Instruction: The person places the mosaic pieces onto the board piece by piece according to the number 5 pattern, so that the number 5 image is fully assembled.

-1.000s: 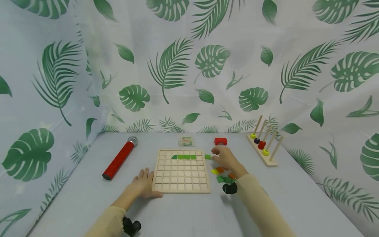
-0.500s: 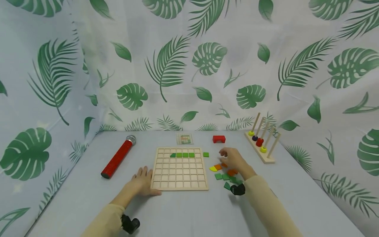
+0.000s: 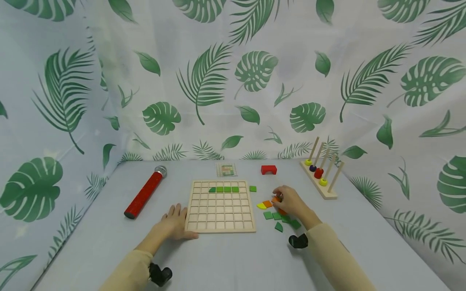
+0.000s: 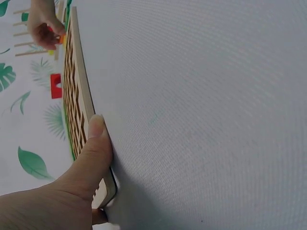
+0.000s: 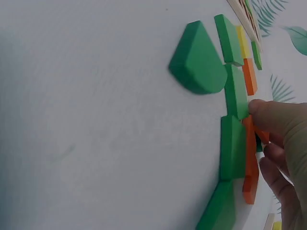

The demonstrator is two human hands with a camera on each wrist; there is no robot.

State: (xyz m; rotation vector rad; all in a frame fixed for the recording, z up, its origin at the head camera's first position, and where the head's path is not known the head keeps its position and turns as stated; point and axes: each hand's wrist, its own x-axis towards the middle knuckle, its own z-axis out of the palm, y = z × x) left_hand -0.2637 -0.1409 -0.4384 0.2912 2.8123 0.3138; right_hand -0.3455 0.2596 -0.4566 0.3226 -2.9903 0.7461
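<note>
My left hand [image 3: 175, 223] lies at the near left corner of the wooden grid board [image 3: 220, 232], its thumb along the front edge and its fingers spread beside the left side. The thumb's tip [image 4: 97, 127] presses the board's rim in the left wrist view. A row of green tiles [image 3: 227, 189] sits in the board's upper cells. Right of the board, my right hand [image 3: 293, 201] pinches an orange tile [image 5: 261, 135] between thumb and fingers, among loose tiles. Around it lie more orange tiles [image 5: 250, 158], a yellow piece [image 3: 261, 206] and several green tiles [image 5: 236, 91], one of them round-edged.
One green tile [image 3: 253, 188] lies beside the board's right edge. Behind the board are a pattern card [image 3: 226, 169] and a red arch block [image 3: 268, 169]. A red microphone [image 3: 145, 194] lies on the left; a peg stand [image 3: 329, 195] with coloured beads stands at the back right.
My right hand has moved from the lone green tile rightward and nearer to me, down onto the orange tiles. The left hand keeps its place at the board. The view has shifted slightly.
</note>
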